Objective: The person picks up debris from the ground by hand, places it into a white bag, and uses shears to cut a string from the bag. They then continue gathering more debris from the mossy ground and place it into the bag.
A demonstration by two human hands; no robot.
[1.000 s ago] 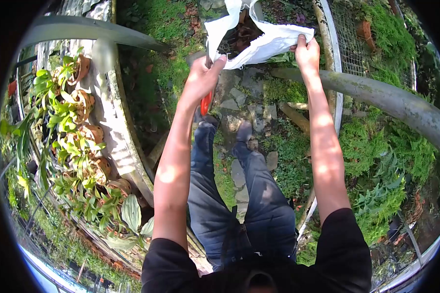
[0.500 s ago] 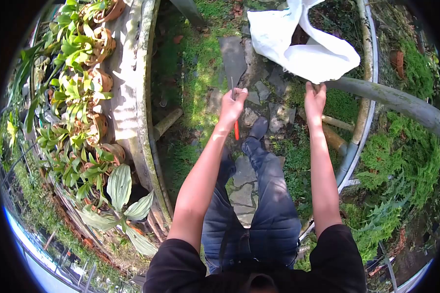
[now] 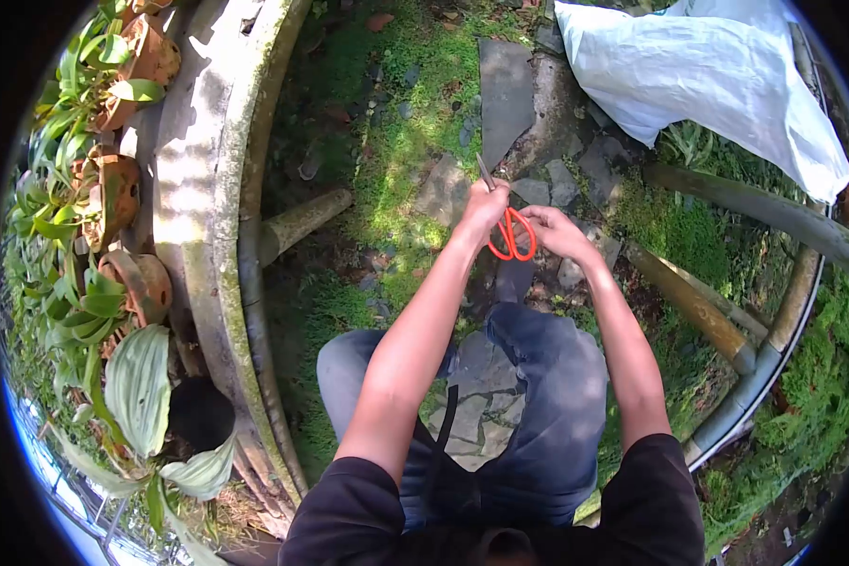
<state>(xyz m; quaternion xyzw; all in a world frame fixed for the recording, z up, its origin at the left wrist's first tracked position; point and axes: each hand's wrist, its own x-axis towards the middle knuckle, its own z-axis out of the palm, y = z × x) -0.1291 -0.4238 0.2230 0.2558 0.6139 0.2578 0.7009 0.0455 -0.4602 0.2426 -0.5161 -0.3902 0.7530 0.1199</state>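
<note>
A pair of scissors with orange-red handle loops is held out in front of my knees. My left hand is closed round the middle of the scissors, with the dark blade tip sticking out past the fingers and the loops toward my body. At the loops, my right hand has its fingers bent against the handle; part of their grip is hidden. Beyond my right hand, a white woven sack drapes at the upper right, apart from both hands.
Potted plants line a weathered wooden bench on the left. Stone slabs and moss make up the path under me. On the right are a grey pole, a brown post and ferny greenery.
My right hand has let go of the white sack and come in to the scissors' handles. The view is lower, my knees are bent, and the sack lies farther right.
</note>
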